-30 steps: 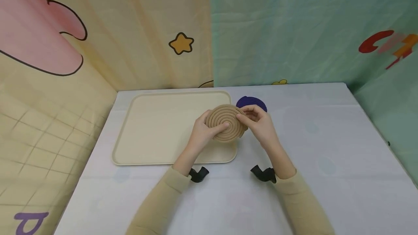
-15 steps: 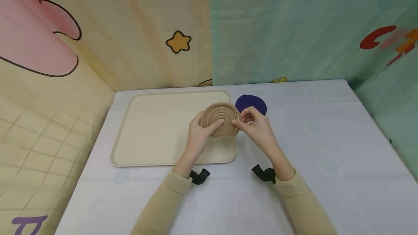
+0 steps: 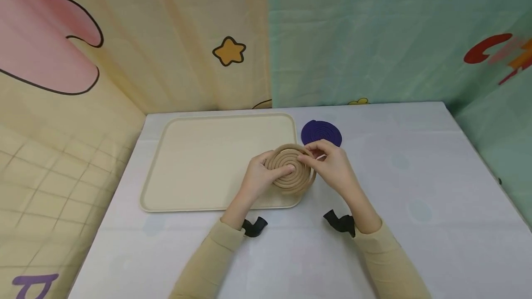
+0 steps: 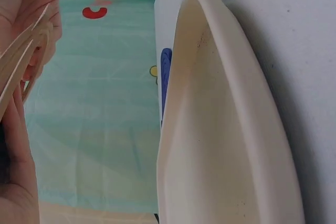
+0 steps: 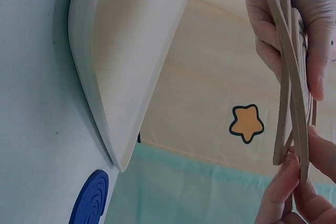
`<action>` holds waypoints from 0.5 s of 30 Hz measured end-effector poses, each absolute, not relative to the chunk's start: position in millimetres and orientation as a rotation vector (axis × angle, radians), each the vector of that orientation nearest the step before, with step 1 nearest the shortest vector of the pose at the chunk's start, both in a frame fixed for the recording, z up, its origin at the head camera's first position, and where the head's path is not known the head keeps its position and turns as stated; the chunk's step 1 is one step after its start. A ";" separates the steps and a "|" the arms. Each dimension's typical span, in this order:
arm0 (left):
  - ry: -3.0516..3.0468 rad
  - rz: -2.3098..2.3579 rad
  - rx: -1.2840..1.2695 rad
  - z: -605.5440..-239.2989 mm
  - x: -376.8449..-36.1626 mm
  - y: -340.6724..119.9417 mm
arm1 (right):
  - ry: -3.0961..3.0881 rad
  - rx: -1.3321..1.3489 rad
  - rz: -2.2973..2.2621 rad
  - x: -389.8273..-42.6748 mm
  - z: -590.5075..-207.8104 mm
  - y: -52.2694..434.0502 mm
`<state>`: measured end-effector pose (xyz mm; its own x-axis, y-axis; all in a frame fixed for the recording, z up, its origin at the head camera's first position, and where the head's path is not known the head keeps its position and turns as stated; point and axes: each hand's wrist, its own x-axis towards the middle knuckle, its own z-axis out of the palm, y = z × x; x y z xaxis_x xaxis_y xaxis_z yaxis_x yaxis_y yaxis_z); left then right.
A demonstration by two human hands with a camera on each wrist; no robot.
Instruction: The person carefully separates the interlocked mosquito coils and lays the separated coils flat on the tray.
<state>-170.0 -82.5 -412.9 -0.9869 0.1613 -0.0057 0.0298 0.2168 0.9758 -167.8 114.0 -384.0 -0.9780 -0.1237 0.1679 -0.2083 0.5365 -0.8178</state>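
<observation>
A tan spiral coil disc [image 3: 291, 170] is held in the air between both hands, above the near right corner of the cream tray [image 3: 199, 160]. My left hand [image 3: 259, 176] grips its left side with the thumb across the rings. My right hand [image 3: 328, 163] pinches the outer ring at the right edge, and that ring stands a little apart from the rest. In the right wrist view the coil [image 5: 291, 93] shows edge-on with its strips spread, and the left wrist view catches its edge [image 4: 21, 61]. A dark blue spiral disc [image 3: 321, 133] lies flat on the table just beyond the hands.
The cream tray [image 4: 220, 140] lies on a pale table [image 3: 415, 188], left of centre. Printed cloth walls [image 3: 353, 36] close off the back and both sides. Black wrist straps [image 3: 338, 221] show at both cuffs.
The coil has tipped from facing the camera to lying flatter and lower. The right hand has pulled its outer ring slightly away from the inner rings.
</observation>
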 end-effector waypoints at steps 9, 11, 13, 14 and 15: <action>2.251 2.138 -0.030 -409.8 -172.2 -84.5 | -2.724 0.214 1.829 -172.3 -385.9 116.5; 2.198 2.214 -0.079 -410.4 -172.5 -84.0 | -2.706 0.216 1.903 -172.8 -387.7 115.3; 2.161 2.282 -0.122 -411.1 -172.7 -83.1 | -2.686 0.228 1.960 -173.1 -389.2 113.1; 2.147 2.313 -0.136 -411.6 -172.8 -82.4 | -2.674 0.236 1.977 -173.2 -390.1 111.7; 2.140 2.335 -0.149 -412.2 -173.0 -81.7 | -2.665 0.237 1.988 -173.5 -391.1 110.3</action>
<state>-173.0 -81.7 -412.2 -0.9952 -0.0849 -0.0492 -0.0416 -0.0890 0.9952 -173.5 110.3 -391.1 -0.9717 -0.2262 -0.0678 0.0006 0.2851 -0.9585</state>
